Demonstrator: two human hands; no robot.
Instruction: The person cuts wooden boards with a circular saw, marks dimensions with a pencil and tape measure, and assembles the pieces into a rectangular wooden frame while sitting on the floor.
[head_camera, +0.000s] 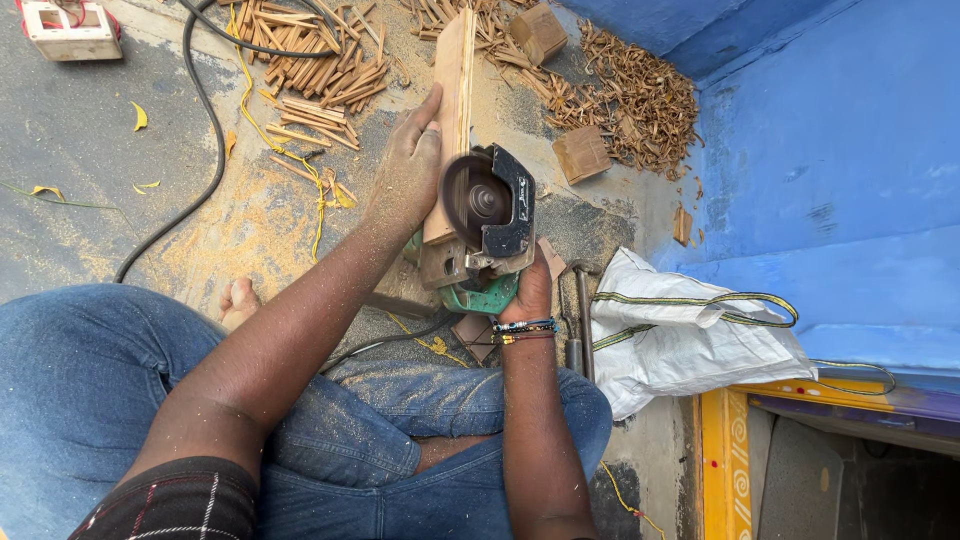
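Fingers of my left hand (408, 165) press flat, together, against the stiff wooden plank (455, 110); my right hand (528, 290) wraps the heavy-looking green circular saw (485, 225); I'd grip well clear of its blade.

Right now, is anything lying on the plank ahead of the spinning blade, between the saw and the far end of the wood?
Nothing visible does. The plank runs clear from the blade to its far end; the wood strips and blocks lie on the ground beside it. The left hand presses the plank's left edge beside the blade; the right hand grips the saw.
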